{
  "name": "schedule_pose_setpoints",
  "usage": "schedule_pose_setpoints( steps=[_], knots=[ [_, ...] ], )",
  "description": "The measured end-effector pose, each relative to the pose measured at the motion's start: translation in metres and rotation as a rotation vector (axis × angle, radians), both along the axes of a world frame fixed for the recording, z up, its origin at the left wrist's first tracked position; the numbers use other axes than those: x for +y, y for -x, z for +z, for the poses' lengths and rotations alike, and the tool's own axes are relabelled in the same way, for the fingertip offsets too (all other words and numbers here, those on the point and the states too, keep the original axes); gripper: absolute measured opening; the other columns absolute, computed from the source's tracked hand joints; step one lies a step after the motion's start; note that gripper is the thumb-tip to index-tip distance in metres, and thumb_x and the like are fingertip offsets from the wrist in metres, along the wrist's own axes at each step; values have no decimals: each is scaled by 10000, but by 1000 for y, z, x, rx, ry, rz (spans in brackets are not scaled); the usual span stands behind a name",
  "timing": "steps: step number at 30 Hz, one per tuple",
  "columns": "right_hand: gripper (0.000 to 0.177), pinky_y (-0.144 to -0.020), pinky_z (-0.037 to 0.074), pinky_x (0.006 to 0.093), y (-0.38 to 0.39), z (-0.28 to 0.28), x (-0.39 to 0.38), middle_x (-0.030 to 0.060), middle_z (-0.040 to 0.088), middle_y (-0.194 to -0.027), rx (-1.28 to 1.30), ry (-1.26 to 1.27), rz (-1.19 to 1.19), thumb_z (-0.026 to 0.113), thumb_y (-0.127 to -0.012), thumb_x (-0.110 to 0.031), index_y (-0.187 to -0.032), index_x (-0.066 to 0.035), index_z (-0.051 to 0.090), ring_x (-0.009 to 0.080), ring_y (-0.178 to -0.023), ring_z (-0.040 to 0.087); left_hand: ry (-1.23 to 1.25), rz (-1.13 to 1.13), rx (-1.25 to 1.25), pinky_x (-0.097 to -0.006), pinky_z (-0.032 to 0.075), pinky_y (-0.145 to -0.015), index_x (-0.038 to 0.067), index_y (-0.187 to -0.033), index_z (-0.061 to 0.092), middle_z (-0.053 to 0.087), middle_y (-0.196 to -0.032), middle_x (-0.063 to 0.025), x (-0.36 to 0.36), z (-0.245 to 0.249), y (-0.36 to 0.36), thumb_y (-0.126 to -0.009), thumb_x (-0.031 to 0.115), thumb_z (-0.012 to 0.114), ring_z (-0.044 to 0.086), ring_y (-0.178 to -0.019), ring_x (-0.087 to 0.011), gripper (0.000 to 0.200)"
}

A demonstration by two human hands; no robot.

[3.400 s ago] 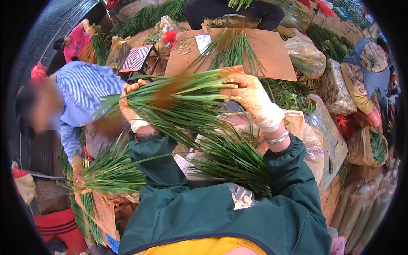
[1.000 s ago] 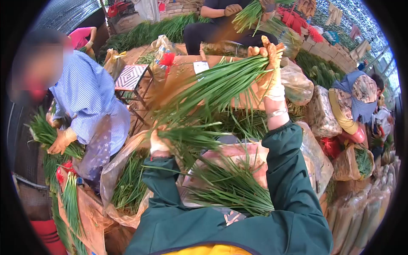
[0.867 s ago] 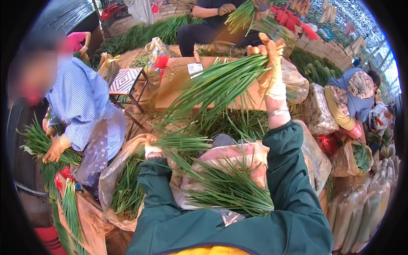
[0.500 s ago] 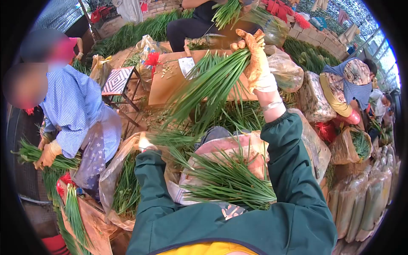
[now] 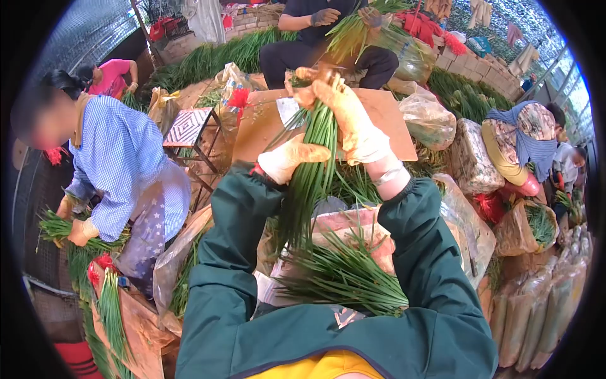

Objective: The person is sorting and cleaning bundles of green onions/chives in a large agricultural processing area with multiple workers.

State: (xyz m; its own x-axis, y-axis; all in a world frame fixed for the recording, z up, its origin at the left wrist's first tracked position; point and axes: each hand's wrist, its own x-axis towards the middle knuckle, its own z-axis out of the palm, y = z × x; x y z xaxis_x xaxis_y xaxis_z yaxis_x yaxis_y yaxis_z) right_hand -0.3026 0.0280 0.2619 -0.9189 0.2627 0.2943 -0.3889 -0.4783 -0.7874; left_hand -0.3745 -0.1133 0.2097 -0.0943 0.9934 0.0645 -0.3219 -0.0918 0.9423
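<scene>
A bunch of long green chives [image 5: 314,170] hangs upright in front of me, with its leaves pointing down. My right hand [image 5: 347,117], in a stained pale glove, is closed round the upper end. Lower down, my left hand [image 5: 295,158], also gloved, presses its thumb across the leaves; its other fingers are partly hidden behind them. On my lap more loose chives [image 5: 344,278] are spread over a pinkish-white cloth [image 5: 369,230]. Just beyond my hands stands a brown board [image 5: 385,129] with a white paper on it.
To the left, a person in a blue checked shirt [image 5: 123,158] handles chives beside a patterned stool [image 5: 187,125]. Across from me another seated person [image 5: 328,47] holds a bunch. Plastic bags [image 5: 426,117] and wrapped bundles [image 5: 536,303] stand on the right.
My right hand has come down and inward with the chives, which now hang more upright. My left hand has risen from beside my lap and taken hold of their middle.
</scene>
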Motion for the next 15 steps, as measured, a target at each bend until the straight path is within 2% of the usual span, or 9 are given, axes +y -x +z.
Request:
schedule_pose_setpoints(
  steps=[2,3,6,7,8,10,11,14,15],
  knots=[
    [559,-878,463,306,2,3,8,85,552,-1154,109,-409,-440,653,-850,-195,-1336,-72,406,166,-1030,539,6,16,-10,-260,484,-696,38,-1123,554,594,-872,-34,-1,-3,1,-744,331,726,567,-738,-111,510],
    [691,-968,406,329,-4,14,19,92,464,-1280,190,-400,-415,676,-824,-175,-1404,-92,309,188,-1151,466,18,80,74,-255,479,-690,39,-1102,570,595,-867,-30,-5,-2,2,-747,328,726,560,-733,-107,483],
    [584,-937,419,303,-12,33,30,101,515,-1246,175,-548,-208,657,-842,-178,-1353,-56,402,147,-1136,482,11,132,139,-251,468,-701,34,-1063,597,598,-855,-20,-12,-14,4,-760,304,718,565,-754,-108,424],
    [419,-881,448,272,-7,34,23,87,599,-1134,172,-652,-227,654,-846,-148,-1231,-23,543,111,-1028,545,10,152,132,-261,469,-725,30,-1070,593,599,-856,-22,-11,-17,2,-760,293,719,576,-776,-120,426],
    [419,-881,448,272,-6,31,19,87,599,-1134,170,-649,-223,654,-846,-148,-1231,-23,543,111,-1028,545,8,172,127,-271,470,-749,25,-1077,589,599,-856,-24,-11,-18,-1,-759,281,720,587,-798,-131,428],
    [255,-822,474,252,-5,25,13,58,657,-982,30,-780,-259,650,-844,-104,-1077,-2,644,101,-899,591,-10,203,64,-291,468,-791,14,-1112,565,602,-857,-33,-13,-15,-8,-749,268,726,604,-843,-161,472],
    [158,-788,490,246,-3,23,10,40,677,-891,28,-670,-255,652,-829,-58,-968,7,684,103,-838,607,-27,186,44,-296,470,-804,9,-1134,545,601,-855,-39,-14,-17,-9,-741,253,726,607,-864,-173,497],
    [182,-836,480,261,9,13,11,50,675,-981,265,-616,-366,613,-861,-90,-1005,7,670,124,-911,612,-7,153,-28,-292,465,-788,3,-1168,511,588,-838,-41,-26,-7,-18,-730,229,718,598,-855,-172,535],
    [230,-869,465,261,8,16,14,57,670,-999,243,-599,-508,614,-858,-96,-1063,5,641,127,-951,603,26,135,-74,-283,460,-761,3,-1181,497,576,-823,-36,-30,-2,-21,-728,221,711,587,-826,-159,546]
  ],
)
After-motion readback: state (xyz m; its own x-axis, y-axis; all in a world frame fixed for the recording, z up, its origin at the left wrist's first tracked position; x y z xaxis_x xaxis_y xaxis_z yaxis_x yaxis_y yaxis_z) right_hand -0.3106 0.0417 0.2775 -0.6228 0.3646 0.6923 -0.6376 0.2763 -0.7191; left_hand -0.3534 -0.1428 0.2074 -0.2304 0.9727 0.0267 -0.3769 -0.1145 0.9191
